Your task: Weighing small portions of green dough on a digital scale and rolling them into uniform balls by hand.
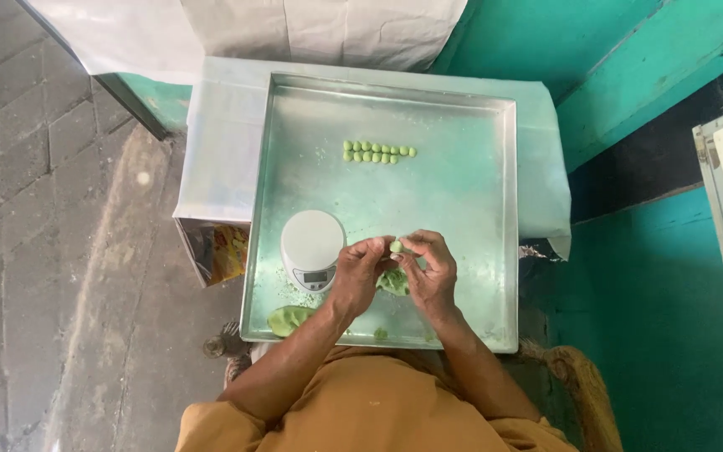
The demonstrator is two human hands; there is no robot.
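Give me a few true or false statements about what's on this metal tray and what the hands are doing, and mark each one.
1. Both hands pinch one small green ball between their fingers. True.
2. The scale has a ball on its platform. False: the platform is bare.
3. The finished balls lie in rows near the tray's far side. True.
4. The tray is round. False: it is rectangular, with a raised rim.
5. The left hand is next to the scale. True.
6. The dough lump is red. False: it is green.
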